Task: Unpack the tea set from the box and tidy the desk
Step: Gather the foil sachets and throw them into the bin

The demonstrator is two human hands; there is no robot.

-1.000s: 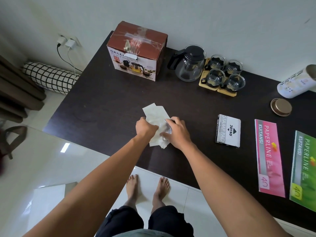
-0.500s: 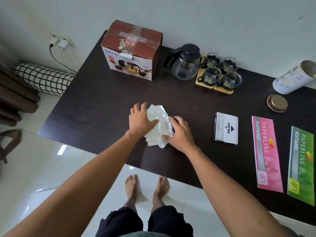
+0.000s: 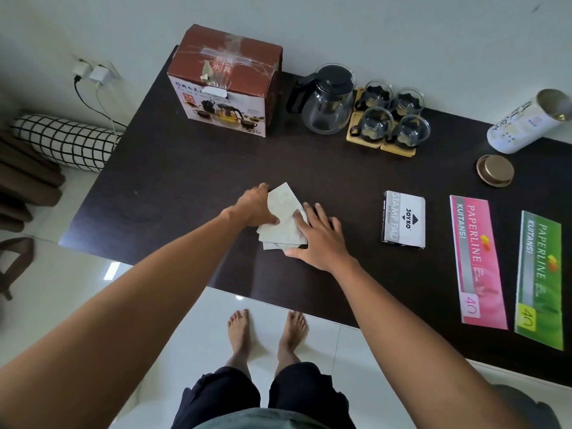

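A folded stack of white wrapping paper (image 3: 283, 221) lies flat on the dark desk (image 3: 185, 181) near its front edge. My left hand (image 3: 255, 207) presses on the paper's left side, thumb on top. My right hand (image 3: 318, 236) lies with spread fingers on its right side. The brown tea-set box (image 3: 224, 85) stands shut at the back of the desk. Right of it stands a glass teapot (image 3: 328, 102) with a black lid, and beside that several glass cups (image 3: 393, 116) sit on wooden coasters.
To the right lie a stamp pad box (image 3: 404, 219), a pink receipt book (image 3: 476, 261) and a green one (image 3: 540, 280). A white tin (image 3: 526, 122) lies on its side with its gold lid (image 3: 495, 170) nearby. Chargers and a checked bolster are left of the desk.
The loosely held, crumpled paper has been folded and pressed flat onto the desk. Both hands went from gripping it to lying on top of it.
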